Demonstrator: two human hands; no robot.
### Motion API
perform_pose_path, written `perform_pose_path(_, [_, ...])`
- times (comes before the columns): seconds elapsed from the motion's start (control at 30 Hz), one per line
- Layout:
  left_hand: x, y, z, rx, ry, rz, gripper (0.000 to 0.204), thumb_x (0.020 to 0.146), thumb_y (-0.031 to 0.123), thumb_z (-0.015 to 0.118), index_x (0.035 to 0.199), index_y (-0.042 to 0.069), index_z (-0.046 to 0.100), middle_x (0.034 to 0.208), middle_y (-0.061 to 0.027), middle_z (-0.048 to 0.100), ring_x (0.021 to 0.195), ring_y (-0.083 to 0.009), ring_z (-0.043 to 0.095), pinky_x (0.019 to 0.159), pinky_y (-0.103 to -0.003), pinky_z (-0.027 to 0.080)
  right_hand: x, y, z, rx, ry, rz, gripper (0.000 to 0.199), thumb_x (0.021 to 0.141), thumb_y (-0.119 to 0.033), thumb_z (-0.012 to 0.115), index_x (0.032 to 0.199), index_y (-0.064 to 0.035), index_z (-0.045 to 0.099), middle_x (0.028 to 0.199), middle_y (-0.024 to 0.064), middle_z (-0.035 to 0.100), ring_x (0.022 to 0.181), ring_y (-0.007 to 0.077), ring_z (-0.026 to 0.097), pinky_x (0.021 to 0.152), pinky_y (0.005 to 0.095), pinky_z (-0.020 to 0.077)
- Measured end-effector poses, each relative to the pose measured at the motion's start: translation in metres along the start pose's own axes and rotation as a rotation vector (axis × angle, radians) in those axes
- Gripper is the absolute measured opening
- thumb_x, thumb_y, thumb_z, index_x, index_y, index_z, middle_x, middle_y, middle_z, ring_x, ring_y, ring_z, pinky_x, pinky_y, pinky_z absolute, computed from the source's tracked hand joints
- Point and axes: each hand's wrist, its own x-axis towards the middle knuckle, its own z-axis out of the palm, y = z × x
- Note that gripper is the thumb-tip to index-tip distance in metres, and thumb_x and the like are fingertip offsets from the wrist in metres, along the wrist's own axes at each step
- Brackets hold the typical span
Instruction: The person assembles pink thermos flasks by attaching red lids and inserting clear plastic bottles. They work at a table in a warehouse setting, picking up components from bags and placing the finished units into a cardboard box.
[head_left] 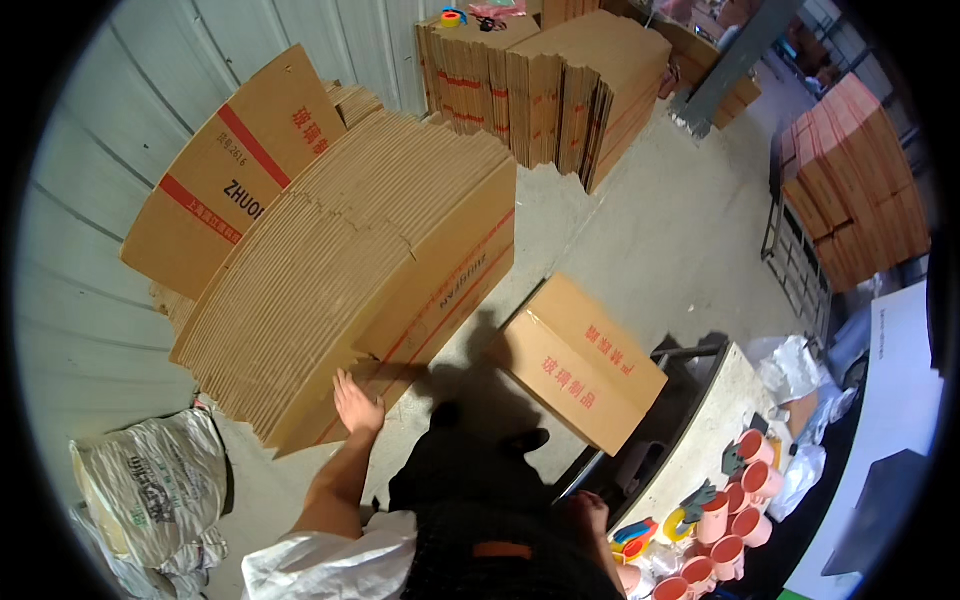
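My left hand (358, 402) reaches forward with its fingers stretched out. It is at the near face of a long stack of flattened cardboard boxes (400, 325); whether it touches the cardboard I cannot tell. My right hand (592, 508) hangs low beside the edge of a worktable (668, 455), its fingers in shadow and hard to make out. A closed, taped cardboard box (585, 360) with red print lies ahead of me, between the stack and the table.
Pink mugs (728, 550), tape and gloves (697, 502) crowd the worktable. White woven sacks (155, 490) slump at the left. More flattened cardboard (545, 85) stands farther back by the metal wall (75, 190). Boxes (850, 180) are piled at the far right.
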Motion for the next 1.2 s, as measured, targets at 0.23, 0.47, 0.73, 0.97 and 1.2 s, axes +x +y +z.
perform_pose_path(0.23, [0.047,-0.059,0.012,0.086,-0.238,0.175,0.058,0.086,0.010,0.056,0.141,-0.007,0.045,0.095,-0.0228,0.072,0.087,-0.0408,0.071,0.080,-0.050,0.056,0.008,-0.065,0.164,-0.210,-0.412,-0.265,0.023,0.098,-0.009,0.062,0.120,-0.0014,0.062,0.101,0.0054,0.071,0.086,0.0140,0.067,0.076,0.0274,0.0530])
perform_pose_path(0.47, [0.113,0.005,-0.119,0.137,-0.300,0.584,0.026,0.089,0.027,0.068,0.103,0.006,0.069,0.093,-0.0209,0.071,0.093,-0.0408,0.068,0.081,-0.050,0.054,-0.010,-0.142,0.228,-0.216,-0.462,-0.518,0.016,0.096,-0.010,0.066,0.107,0.0012,0.066,0.088,0.0034,0.067,0.079,0.0102,0.062,0.075,0.0267,0.0518])
perform_pose_path(0.73, [0.000,0.099,-0.476,0.141,-0.280,0.925,0.027,0.083,0.031,0.076,0.087,0.005,0.069,0.067,-0.0180,0.063,0.067,-0.0401,0.064,0.062,-0.046,0.052,-0.090,-0.295,0.328,0.081,-0.644,-1.011,0.087,0.099,-0.031,0.067,0.156,0.0051,0.011,0.160,0.0285,0.025,0.150,0.0381,0.026,0.121,0.0476,0.0246])
perform_pose_path(0.97, [-0.162,0.182,-0.527,0.435,-0.326,1.267,0.016,0.088,0.028,0.068,0.087,0.012,0.069,0.067,-0.0089,0.066,0.063,-0.0320,0.065,0.054,-0.044,0.051,-0.130,-0.372,0.262,0.144,-0.452,-0.891,0.106,0.090,-0.043,0.074,0.157,0.0040,0.007,0.159,0.0302,0.020,0.149,0.0438,0.019,0.122,0.0485,0.0186])
perform_pose_path(1.2, [-0.232,0.272,-0.512,0.518,-0.366,1.491,0.013,0.081,0.020,0.067,0.088,0.010,0.067,0.067,-0.0069,0.066,0.064,-0.0294,0.067,0.053,-0.041,0.051,-0.114,-0.373,0.136,0.100,-0.248,-1.031,0.077,0.069,0.007,0.064,0.144,-0.0028,0.049,0.145,0.0201,0.047,0.139,0.0328,0.042,0.114,0.0368,0.0361])
